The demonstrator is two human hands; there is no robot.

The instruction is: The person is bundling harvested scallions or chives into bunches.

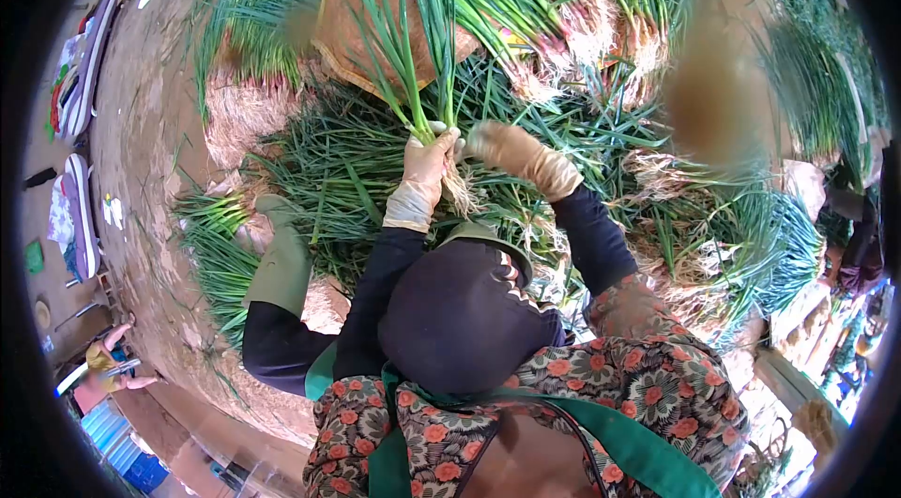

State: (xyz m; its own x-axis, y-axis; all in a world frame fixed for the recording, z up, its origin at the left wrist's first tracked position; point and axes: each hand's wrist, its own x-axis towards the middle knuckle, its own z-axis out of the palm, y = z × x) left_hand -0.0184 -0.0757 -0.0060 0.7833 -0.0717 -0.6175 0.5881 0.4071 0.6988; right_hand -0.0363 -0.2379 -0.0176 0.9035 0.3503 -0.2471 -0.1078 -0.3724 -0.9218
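My left hand (428,164), in a pale glove, is closed around a small bunch of spring onions (413,76) just above the roots. Their green leaves point away from me, and whitish roots (457,186) hang below the fist. Close to its right is my right hand (511,151), in a soiled glove, its fingers smeared by motion beside the stems. Under both hands spreads a heap of loose spring onions (347,160). Beyond the held bunch, a brown sheet (352,24) lies partly beneath more onions.
Stacked spring onions (540,10) lie ahead, with root ends towards me. A further bundle (253,94) sits at the left, others (713,245) at the right. My boot (282,263) stands left of the heap on the dirt floor (150,122). Another person (113,357) is at far left.
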